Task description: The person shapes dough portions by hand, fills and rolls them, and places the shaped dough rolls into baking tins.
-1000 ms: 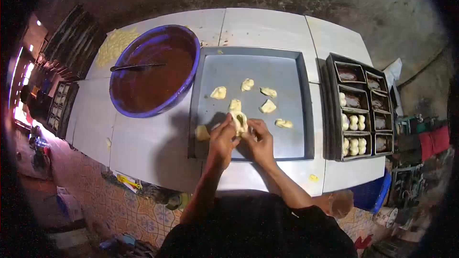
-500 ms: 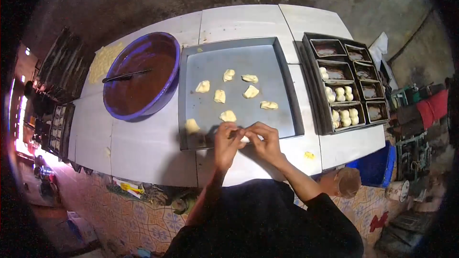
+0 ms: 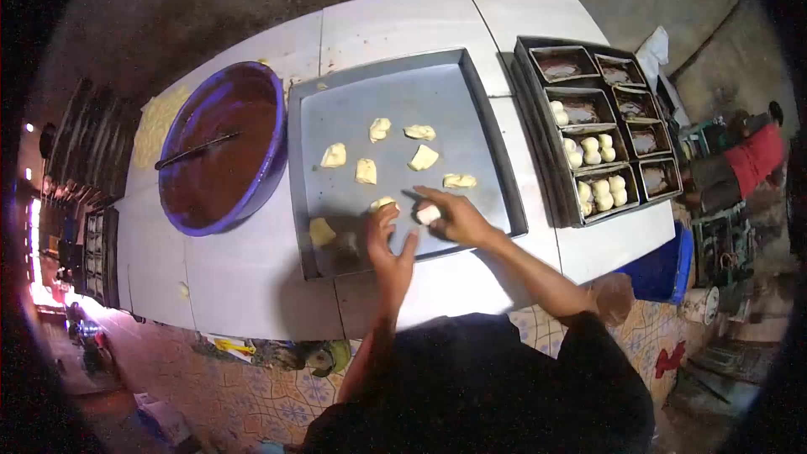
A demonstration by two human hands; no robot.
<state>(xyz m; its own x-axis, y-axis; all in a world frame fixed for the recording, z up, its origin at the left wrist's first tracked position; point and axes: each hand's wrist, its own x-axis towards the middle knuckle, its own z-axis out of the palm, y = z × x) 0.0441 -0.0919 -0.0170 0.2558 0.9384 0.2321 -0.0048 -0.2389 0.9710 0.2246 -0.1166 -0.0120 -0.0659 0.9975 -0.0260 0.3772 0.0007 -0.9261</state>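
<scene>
A pale ball of dough [image 3: 428, 214] is in my right hand [image 3: 462, 223], between thumb and fingers, with the index finger stretched out. My left hand [image 3: 391, 256] is open, thumb and fingers apart, and holds nothing. Its fingertips are at a dough piece [image 3: 382, 202] on the metal tray [image 3: 496, 143]; whether they touch it I cannot tell. Several other rough dough pieces are scattered over the tray, among them a flat one [image 3: 322, 231] left of my left hand and a long one [image 3: 459, 181] beyond my right hand.
At the left stands a purple basin [image 3: 282, 130] of brown filling with a dark stick-like tool [image 3: 197, 151] in it. Baking tins [image 3: 538, 130] are at the right, some holding dough balls. A person in red [image 3: 752, 155] is at far right. A blue bin [image 3: 668, 265] stands below.
My hands have moved apart from each other over the tray's near edge. The dough stays with the right hand, while the left has opened. The whole view has shifted and turned slightly.
</scene>
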